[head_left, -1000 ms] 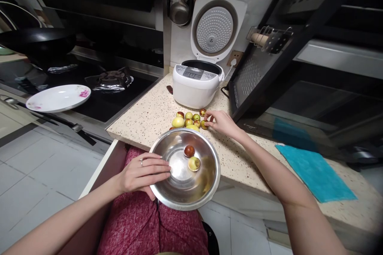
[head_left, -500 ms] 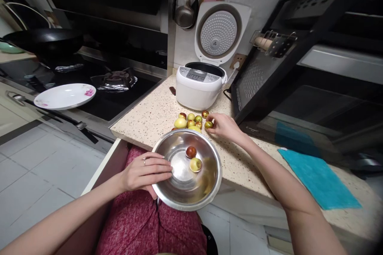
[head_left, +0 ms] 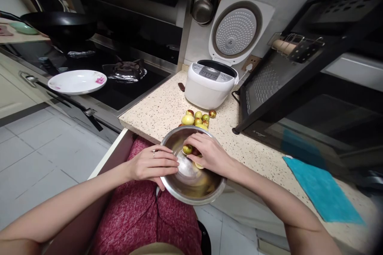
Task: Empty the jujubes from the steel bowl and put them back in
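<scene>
My left hand [head_left: 154, 166] grips the left rim of a stainless steel bowl [head_left: 206, 193], thumb outside and fingers laid over the inner wall. The bowl stands out over the counter's front edge, above my lap. Inside it, my right hand [head_left: 208, 153] curls its thumb and fingers round a green-brown jujube [head_left: 187, 150]. Under that hand, a red-brown jujube and a pale one [head_left: 199, 164] show only in part. Behind the bowl's far rim, several more jujubes [head_left: 198, 121] lie in a loose group on the counter.
A white rice cooker [head_left: 206, 89] with its lid raised stands behind the fruit. To the right are a black oven [head_left: 299, 115] and a blue cloth [head_left: 323, 191]. On the left, a flowered white plate [head_left: 76, 81] sits at the stove's front, with a black wok [head_left: 60, 24] behind.
My right hand has brought a jujube from the right side of the counter group into the bowl. My left hand still holds the rim. The view has shifted slightly.
</scene>
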### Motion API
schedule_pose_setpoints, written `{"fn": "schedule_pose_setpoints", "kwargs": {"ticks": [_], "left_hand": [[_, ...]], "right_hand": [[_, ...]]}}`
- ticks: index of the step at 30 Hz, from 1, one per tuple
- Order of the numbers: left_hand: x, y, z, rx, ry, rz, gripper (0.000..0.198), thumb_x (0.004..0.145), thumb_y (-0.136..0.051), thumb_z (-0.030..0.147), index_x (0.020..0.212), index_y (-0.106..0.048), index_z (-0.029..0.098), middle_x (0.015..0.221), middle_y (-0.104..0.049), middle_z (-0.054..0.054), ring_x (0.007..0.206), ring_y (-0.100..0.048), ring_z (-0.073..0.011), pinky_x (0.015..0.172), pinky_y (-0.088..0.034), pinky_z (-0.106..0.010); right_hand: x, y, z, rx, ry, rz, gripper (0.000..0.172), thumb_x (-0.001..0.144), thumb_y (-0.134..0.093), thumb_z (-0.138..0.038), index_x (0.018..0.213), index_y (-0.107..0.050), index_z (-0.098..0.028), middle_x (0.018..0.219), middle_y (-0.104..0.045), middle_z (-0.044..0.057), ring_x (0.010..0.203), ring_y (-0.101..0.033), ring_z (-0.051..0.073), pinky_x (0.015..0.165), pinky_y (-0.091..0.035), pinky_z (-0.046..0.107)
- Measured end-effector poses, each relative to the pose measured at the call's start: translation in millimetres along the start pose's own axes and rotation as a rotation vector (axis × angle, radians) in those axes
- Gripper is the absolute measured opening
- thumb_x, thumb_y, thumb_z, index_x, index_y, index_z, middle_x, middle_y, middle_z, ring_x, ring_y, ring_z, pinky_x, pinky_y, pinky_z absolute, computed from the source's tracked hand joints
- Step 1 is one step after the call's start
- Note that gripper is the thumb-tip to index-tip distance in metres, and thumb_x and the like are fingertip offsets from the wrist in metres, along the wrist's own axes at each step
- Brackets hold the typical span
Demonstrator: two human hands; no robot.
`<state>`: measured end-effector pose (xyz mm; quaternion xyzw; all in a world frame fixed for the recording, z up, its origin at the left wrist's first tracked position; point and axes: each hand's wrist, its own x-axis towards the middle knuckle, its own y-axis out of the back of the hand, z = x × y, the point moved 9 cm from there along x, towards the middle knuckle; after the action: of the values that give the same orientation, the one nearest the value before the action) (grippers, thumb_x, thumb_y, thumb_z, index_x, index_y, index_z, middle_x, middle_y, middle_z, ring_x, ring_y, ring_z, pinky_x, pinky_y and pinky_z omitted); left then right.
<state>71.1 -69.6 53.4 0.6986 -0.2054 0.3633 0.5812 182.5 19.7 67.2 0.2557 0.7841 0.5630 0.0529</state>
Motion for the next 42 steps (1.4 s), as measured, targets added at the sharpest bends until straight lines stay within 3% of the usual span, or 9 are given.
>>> {"fn": "schedule_pose_setpoints", "kwargs": {"ticks": [12, 16, 18, 20, 26, 31, 36, 42], "left_hand": [[-3.5, -3.0, -0.6, -0.02, 0.014, -0.005, 0.03, 0.1, -0.06, 0.036, 0.115, -0.069, 0.011, 0.104, -0.079, -0.009, 0.107, -0.074, -0.0191, 0.099, -0.061, -0.036], [-6.6, -4.5, -1.2, -0.028, 0.021, -0.008, 0.032, 0.1, -0.059, 0.037, 0.118, -0.068, 0.012, 0.106, -0.079, -0.009, 0.109, -0.073, -0.0194, 0.101, -0.059, -0.036], [-8.4, -5.3, -1.4, -0.036, 0.021, -0.007, 0.033, 0.1, -0.059, 0.037, 0.118, -0.068, 0.01, 0.107, -0.079, -0.01, 0.11, -0.073, -0.0196, 0.102, -0.058, -0.036], [-10.3, -6.9, -1.7, -0.039, 0.022, -0.015, 0.034, 0.1, -0.059, 0.037, 0.119, -0.068, 0.01, 0.108, -0.078, -0.01, 0.111, -0.073, -0.0198, 0.103, -0.058, -0.036], [-14.2, -9.5, -2.1, -0.029, 0.012, -0.033, 0.036, 0.101, -0.058, 0.039, 0.12, -0.067, 0.01, 0.109, -0.078, -0.011, 0.112, -0.072, -0.0197, 0.104, -0.057, -0.037], [-15.6, -9.4, -3.4, -0.033, 0.021, -0.038, 0.038, 0.101, -0.056, 0.042, 0.12, -0.068, 0.011, 0.109, -0.078, -0.01, 0.111, -0.073, -0.0192, 0.105, -0.058, -0.037], [-17.4, -10.7, -4.2, -0.032, 0.025, -0.045, 0.04, 0.1, -0.057, 0.044, 0.121, -0.067, 0.012, 0.11, -0.078, -0.01, 0.111, -0.072, -0.0186, 0.105, -0.058, -0.037], [-16.8, -10.2, -3.8, -0.02, 0.024, -0.049, 0.038, 0.101, -0.055, 0.043, 0.121, -0.067, 0.012, 0.111, -0.078, -0.01, 0.111, -0.073, -0.0185, 0.104, -0.058, -0.036]], "right_hand": [[3.5, -2.2, 5.3, -0.002, -0.069, -0.067, 0.027, 0.083, -0.078, -0.018, 0.108, -0.067, -0.015, 0.102, -0.072, 0.008, 0.096, -0.066, 0.024, 0.087, -0.052, 0.039], [2.3, 37.0, 20.4, 0.128, -0.08, 0.139, 0.018, 0.091, -0.07, -0.024, 0.108, -0.068, -0.019, 0.104, -0.073, 0.006, 0.095, -0.068, 0.02, 0.086, -0.053, 0.037], [-0.9, 63.6, 40.5, 0.114, -0.116, 0.298, 0.012, 0.095, -0.063, -0.023, 0.105, -0.069, -0.019, 0.103, -0.073, 0.007, 0.095, -0.068, 0.02, 0.087, -0.052, 0.036], [-3.3, 78.4, 64.3, 0.036, -0.169, 0.365, 0.012, 0.096, -0.06, -0.02, 0.102, -0.07, -0.019, 0.1, -0.073, 0.006, 0.093, -0.067, 0.021, 0.085, -0.051, 0.035], [-1.9, 59.9, 115.5, -0.142, -0.289, 0.196, 0.022, 0.093, -0.057, -0.01, 0.108, -0.071, -0.019, 0.105, -0.071, 0.008, 0.089, -0.066, 0.021, 0.079, -0.049, 0.032], [-2.4, 47.9, 121.1, -0.237, -0.323, 0.06, 0.021, 0.092, -0.058, -0.01, 0.105, -0.072, -0.019, 0.103, -0.069, 0.008, 0.096, -0.064, 0.023, 0.078, -0.046, 0.03], [-7.5, 58.3, 129.4, -0.267, -0.403, 0.059, 0.015, 0.087, -0.065, -0.012, 0.1, -0.071, -0.019, 0.101, -0.07, 0.007, 0.088, -0.063, 0.022, 0.071, -0.042, 0.028], [-7.5, 44.5, 130.8, -0.182, -0.444, -0.059, 0.018, 0.083, -0.071, -0.013, 0.099, -0.074, -0.021, 0.094, -0.073, 0.005, 0.078, -0.064, 0.018, 0.067, -0.04, 0.026]]}}
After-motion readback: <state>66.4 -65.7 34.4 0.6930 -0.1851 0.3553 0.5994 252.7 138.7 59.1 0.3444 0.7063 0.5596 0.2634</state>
